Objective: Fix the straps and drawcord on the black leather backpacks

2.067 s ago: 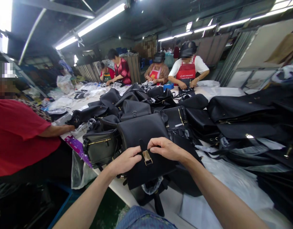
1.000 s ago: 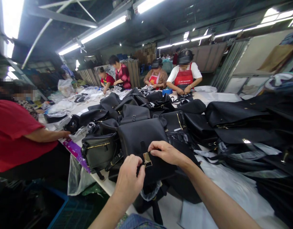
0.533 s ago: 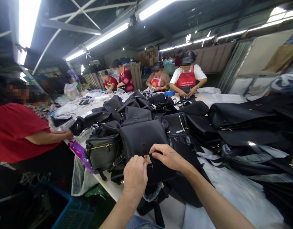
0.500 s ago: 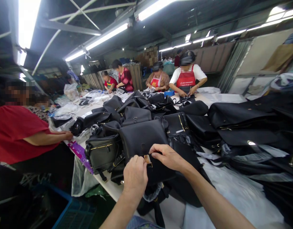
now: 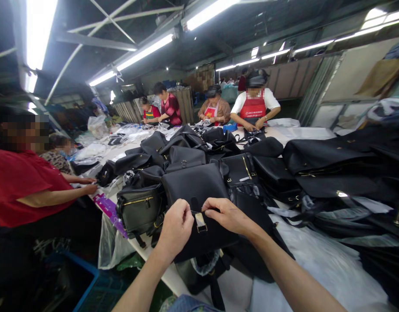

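Observation:
A black backpack (image 5: 194,182) lies in front of me with its flap towards me. On the flap's lower part sits a gold-coloured metal clasp (image 5: 200,222), with a short dark tab just above it. My left hand (image 5: 176,225) is closed in a pinch to the left of the clasp. To its upper right, my right hand (image 5: 227,213) pinches too, thumb against bent forefinger. A faint thin line runs between the two sets of fingertips; what they grip is too small to make out.
Black bags (image 5: 183,138) pile up across the table. A grey-black bag (image 5: 139,208) with a gold zip stands at left. Clear plastic sheeting (image 5: 310,251) lies at right. A blue crate (image 5: 98,286) is below the table's left edge. Co-workers' hands (image 5: 90,185) work nearby.
My left hand has shifted left and slightly up, off the clasp, which now shows more fully. My right hand has barely moved. The co-worker at left has moved their hands a little.

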